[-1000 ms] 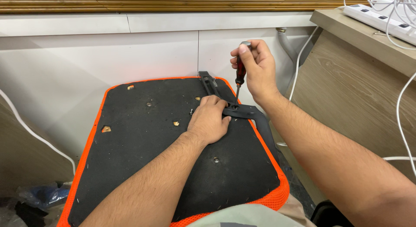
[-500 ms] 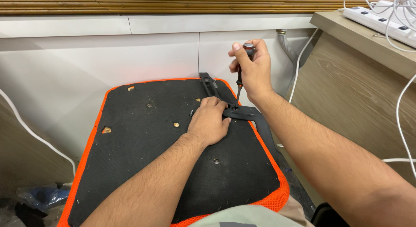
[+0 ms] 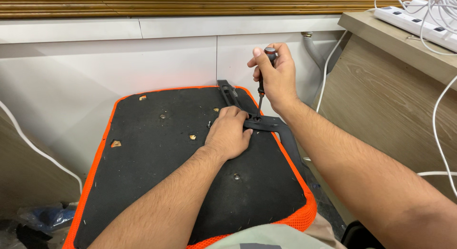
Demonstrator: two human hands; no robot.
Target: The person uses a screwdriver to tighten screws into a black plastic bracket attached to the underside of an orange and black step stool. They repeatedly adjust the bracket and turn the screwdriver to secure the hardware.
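A black seat panel (image 3: 157, 182) edged in orange mesh fills the middle and lower left of the frame, its underside turned up and dotted with small screw holes and metal inserts. A black bracket (image 3: 273, 127) lies along the panel's right edge, running from the upper centre down toward the right. The left hand (image 3: 228, 135) is laid flat on the panel at the frame's centre, fingers together and pressed against the bracket's end, closed on nothing. The right hand (image 3: 276, 75) is clamped around the handle of a screwdriver (image 3: 261, 94) just above, the shaft held nearly upright with its tip set into the bracket just beside the left fingertips. A white wall panel (image 3: 119, 63) is seen behind, topped by a wooden strip. At the upper right a wooden table (image 3: 404, 44) carries a white power strip (image 3: 419, 23) with white cables. A crumpled blue bag (image 3: 45, 218) is seen at the lower left
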